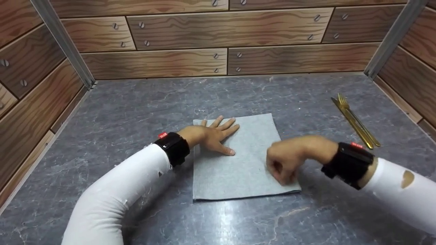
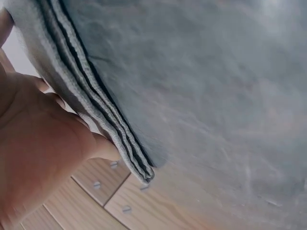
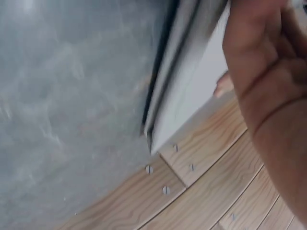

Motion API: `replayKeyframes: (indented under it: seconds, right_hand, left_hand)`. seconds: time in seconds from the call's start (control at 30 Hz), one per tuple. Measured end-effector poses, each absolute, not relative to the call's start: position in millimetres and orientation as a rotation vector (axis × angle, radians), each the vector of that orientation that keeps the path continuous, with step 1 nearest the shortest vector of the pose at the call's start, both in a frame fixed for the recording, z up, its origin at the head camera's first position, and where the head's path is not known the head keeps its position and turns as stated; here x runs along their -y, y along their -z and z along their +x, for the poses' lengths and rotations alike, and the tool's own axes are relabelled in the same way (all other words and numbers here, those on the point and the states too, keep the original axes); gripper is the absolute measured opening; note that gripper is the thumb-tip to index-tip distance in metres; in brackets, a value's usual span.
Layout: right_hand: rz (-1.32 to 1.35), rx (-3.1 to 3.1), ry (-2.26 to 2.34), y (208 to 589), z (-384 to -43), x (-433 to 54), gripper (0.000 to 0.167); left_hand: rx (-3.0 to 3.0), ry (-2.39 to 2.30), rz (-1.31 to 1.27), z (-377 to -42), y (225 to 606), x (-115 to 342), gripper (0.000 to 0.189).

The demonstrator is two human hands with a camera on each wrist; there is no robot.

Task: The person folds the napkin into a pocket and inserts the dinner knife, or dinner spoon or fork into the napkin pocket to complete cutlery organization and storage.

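Note:
A light grey folded cloth [image 1: 250, 170] lies flat on the table, and its stacked layers show along the edge [image 2: 103, 112] in the left wrist view. My left hand [image 1: 218, 137] rests palm down on its upper left part, fingers spread. Over the right side of the cloth is my right hand [image 1: 287, 158], its fingers curled down and slightly blurred. The right fingertips are close to the lower right corner, with nothing visibly gripped. In the right wrist view the right hand [image 3: 268, 72] is beside the cloth's layered edge [image 3: 165, 81].
A gold fork [image 1: 344, 102] and a gold knife [image 1: 356, 127] lie side by side at the right of the grey marbled table [image 1: 136, 98]. Wood-patterned panels [image 1: 231, 29] enclose the back and both sides.

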State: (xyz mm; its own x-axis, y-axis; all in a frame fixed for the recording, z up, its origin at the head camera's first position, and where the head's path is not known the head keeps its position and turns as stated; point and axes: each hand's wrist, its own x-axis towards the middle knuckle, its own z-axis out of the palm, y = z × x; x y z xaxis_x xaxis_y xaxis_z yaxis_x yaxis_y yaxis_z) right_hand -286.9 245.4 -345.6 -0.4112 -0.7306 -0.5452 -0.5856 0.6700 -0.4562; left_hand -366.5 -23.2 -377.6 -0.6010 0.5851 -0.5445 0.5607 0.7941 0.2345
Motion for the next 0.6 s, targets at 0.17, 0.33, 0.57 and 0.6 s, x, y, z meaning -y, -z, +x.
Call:
replayKeyframes:
  seconds: [0.17, 0.33, 0.57, 0.6]
  right_hand:
    - [-0.9, -2.061, 0.218, 348.7, -269.4, -251.4, 0.01]
    - [-0.941, -2.075, 0.278, 349.8, -267.4, -260.0, 0.014]
    - [-1.243, -2.216, 0.425, 349.0, -262.0, -268.2, 0.028]
    - [-1.285, -2.248, 0.445, 348.7, -261.2, -268.6, 0.028]
  left_hand:
    - [-2.343, -0.008, 0.848, -367.5, 368.9, 27.1, 0.107]
    - [-2.43, -0.071, 0.931, -376.2, 382.9, 31.9, 0.105]
    - [-2.546, -0.05, 1.41, -293.7, 375.8, 52.8, 0.048]
    - [-2.53, 0.008, 1.457, -278.2, 378.6, 57.6, 0.046]
